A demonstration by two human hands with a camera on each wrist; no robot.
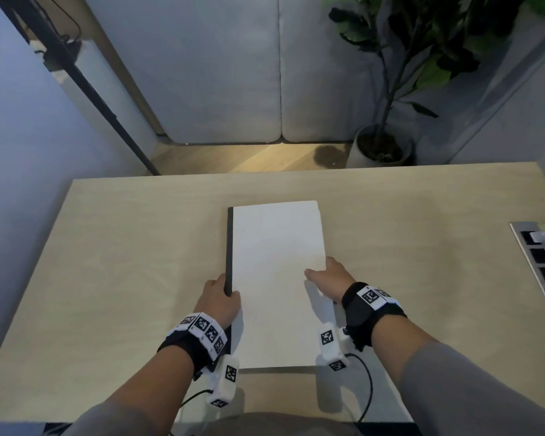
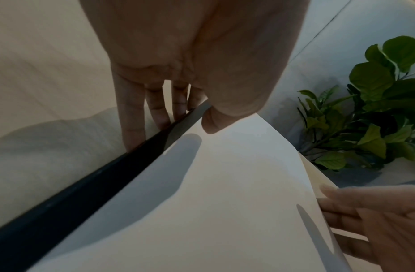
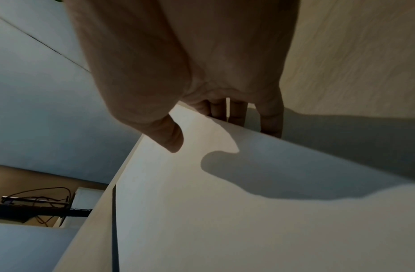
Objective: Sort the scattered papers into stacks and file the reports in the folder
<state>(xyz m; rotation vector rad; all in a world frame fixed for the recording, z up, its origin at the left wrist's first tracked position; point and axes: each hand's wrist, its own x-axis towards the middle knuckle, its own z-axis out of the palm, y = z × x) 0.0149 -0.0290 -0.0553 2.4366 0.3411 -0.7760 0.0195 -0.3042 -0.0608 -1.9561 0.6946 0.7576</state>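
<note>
A stack of white papers (image 1: 274,262) lies lengthwise on a black folder (image 1: 229,247) in the middle of the wooden table (image 1: 107,247); only the folder's left edge shows. My left hand (image 1: 222,297) grips that black edge (image 2: 85,187) near its front end, fingers (image 2: 132,128) beneath it and thumb above the paper (image 2: 213,193). My right hand (image 1: 326,278) holds the stack's right edge, thumb over the top sheet (image 3: 225,220) and fingers (image 3: 238,114) curled under the edge. In the left wrist view the right hand (image 2: 364,217) has its fingers under the lifted top sheets.
A power socket panel (image 1: 541,262) is set into the table at the right. A potted plant (image 1: 381,146) stands on the floor beyond the far edge, and a black stand (image 1: 92,89) with cables leans at the far left. Wrist-camera cables (image 1: 367,388) trail at the near edge.
</note>
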